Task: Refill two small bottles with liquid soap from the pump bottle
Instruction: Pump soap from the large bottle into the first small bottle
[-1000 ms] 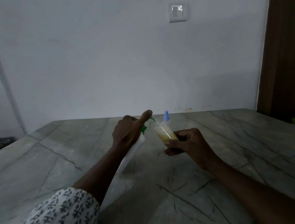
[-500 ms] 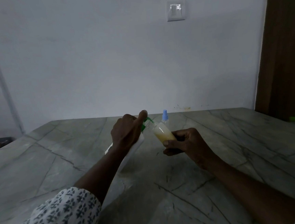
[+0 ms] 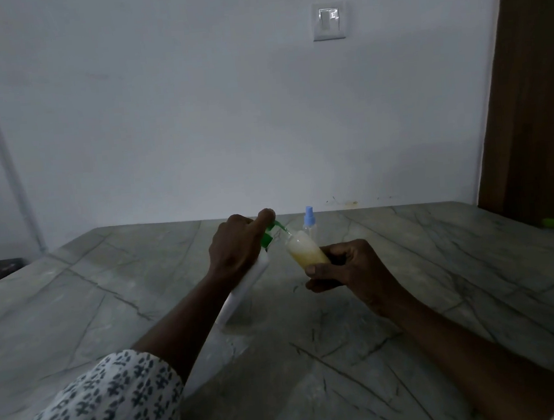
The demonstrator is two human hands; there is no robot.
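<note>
Two hands work over the table [image 3: 442,279]: the left hand [image 3: 235,247] clamps the tilted pump bottle [image 3: 245,286], thumb on its green pump, while the right hand [image 3: 347,267] grips a small bottle [image 3: 306,250] against the nozzle. Filling seems underway; next, steady presses. Beyond the right hand stands a spray bottle [image 3: 309,222].

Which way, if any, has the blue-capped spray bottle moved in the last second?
No. The blue-capped spray bottle stands upright in the same spot, keeping the same gap to the left of the brownish wall stain behind it.
</note>
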